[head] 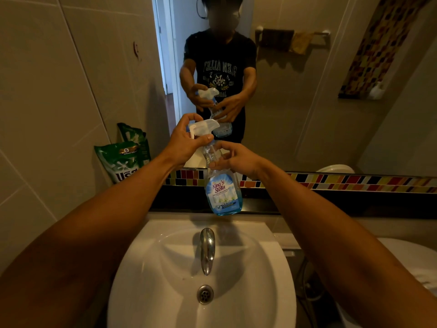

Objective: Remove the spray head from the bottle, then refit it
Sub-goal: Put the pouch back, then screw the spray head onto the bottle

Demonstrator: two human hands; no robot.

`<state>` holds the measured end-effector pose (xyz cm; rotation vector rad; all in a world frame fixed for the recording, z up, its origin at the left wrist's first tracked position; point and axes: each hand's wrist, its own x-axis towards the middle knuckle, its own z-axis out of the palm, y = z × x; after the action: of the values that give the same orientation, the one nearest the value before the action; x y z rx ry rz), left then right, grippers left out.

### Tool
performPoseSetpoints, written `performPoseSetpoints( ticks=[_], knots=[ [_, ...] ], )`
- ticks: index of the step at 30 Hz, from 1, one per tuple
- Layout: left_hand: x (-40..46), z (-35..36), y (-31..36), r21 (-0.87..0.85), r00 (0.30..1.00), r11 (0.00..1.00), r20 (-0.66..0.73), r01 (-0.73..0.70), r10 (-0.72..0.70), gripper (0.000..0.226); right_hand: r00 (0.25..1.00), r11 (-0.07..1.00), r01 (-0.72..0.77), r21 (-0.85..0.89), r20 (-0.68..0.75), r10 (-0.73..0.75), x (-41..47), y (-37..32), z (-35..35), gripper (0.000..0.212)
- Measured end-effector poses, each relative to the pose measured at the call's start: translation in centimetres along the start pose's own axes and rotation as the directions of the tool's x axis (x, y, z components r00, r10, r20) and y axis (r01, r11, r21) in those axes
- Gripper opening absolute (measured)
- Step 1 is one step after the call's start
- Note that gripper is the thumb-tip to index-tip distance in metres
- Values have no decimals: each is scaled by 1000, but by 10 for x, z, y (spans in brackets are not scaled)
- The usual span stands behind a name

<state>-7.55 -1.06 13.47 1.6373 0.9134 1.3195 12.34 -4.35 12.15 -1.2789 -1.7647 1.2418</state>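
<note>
A clear bottle with blue liquid and a blue "King's Stella" label hangs in the air above the back of the sink. My right hand grips its clear neck and shoulder from the right. My left hand is closed around the white spray head at the top, thumb near the collar, nozzle pointing left. The collar where head meets neck is hidden by my fingers, so I cannot tell whether the head is screwed on or loose.
A white sink with a chrome tap lies below my arms. A green detergent bag leans in the left corner. A mirror ahead reflects a person holding the bottle. A toilet stands at the right.
</note>
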Motion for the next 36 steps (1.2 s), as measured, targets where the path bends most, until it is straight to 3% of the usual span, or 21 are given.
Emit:
performPoseSetpoints(
  ticks=[10, 26, 29, 33, 36],
  knots=[
    [2, 3, 1, 74, 1000, 997, -3, -7, 7, 57, 999, 1000, -11, 14, -36, 11, 3, 0, 2, 54],
    [3, 6, -2, 65, 996, 998, 85, 8, -14, 56, 999, 998, -43, 46, 15, 42, -7, 11, -5, 41],
    [0, 13, -4, 58, 995, 998, 100, -18, 12, 68, 998, 997, -60, 55, -27, 62, -5, 15, -4, 41],
    [-10, 22, -13, 31, 994, 999, 105, 32, -35, 108, 996, 998, -57, 14, -69, 58, -8, 26, -5, 43],
    [-22, 25, -26, 30, 987, 988, 63, 149, -150, 107, 989, 997, -74, 7, -129, 74, -10, 41, -8, 45]
  ],
)
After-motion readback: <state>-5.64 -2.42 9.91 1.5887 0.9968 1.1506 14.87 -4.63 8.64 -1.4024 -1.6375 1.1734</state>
